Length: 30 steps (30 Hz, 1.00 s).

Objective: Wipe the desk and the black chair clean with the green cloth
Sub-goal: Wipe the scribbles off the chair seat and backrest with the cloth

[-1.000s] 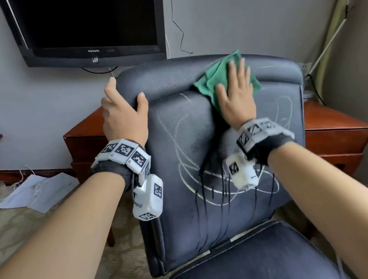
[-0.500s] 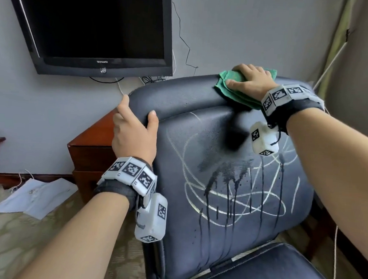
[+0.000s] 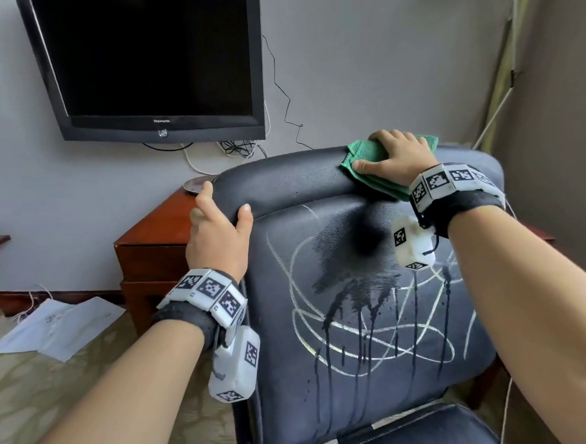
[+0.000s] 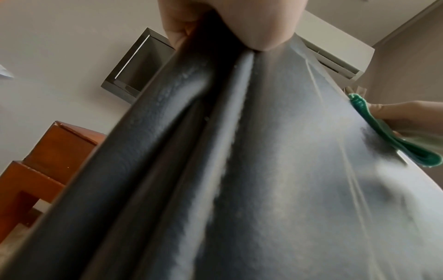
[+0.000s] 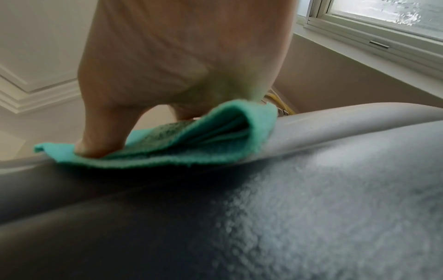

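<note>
The right hand (image 3: pixel 398 157), fingers curled over the green cloth (image 3: pixel 366 151), has climbed from the backrest face onto the black chair (image 3: pixel 364 327)'s top edge; the left hand (image 3: pixel 217 238) still grips that edge's left corner, and the scribbles below remain unwiped.

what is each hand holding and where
Left hand grips the chair by its top left corner. Right hand holds the cloth bunched on the chair's top edge.

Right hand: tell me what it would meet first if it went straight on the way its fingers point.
The right hand presses the green cloth on the black chair top, fingers pointing over the back edge. Beyond looks free until the wall, though depth is unclear.
</note>
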Each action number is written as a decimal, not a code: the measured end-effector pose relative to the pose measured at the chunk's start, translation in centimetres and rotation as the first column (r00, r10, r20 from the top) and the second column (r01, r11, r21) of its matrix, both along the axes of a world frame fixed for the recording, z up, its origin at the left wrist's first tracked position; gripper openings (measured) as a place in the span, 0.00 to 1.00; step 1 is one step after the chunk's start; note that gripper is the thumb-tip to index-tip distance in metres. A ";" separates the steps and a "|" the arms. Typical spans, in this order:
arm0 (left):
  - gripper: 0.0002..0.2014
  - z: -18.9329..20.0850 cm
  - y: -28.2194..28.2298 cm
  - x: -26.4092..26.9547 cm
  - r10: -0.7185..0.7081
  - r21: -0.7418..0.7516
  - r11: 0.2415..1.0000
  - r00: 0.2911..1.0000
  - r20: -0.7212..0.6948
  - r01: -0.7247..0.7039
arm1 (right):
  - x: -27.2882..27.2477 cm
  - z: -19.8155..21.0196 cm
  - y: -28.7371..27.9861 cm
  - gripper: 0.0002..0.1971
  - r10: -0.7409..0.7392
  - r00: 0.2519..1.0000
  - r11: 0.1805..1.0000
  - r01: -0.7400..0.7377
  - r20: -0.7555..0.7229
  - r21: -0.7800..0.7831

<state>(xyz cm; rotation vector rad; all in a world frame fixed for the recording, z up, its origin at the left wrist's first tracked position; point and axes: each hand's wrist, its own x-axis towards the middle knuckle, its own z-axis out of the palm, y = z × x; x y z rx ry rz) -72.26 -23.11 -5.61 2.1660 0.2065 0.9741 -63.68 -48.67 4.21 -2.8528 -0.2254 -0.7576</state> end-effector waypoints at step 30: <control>0.32 0.2 -5.4 -7.3 -0.055 0.209 0.975 0.996 -0.077 0.070 | -11.6 -5.1 -6.2 0.48 -0.066 0.985 0.988 0.042 0.162 0.149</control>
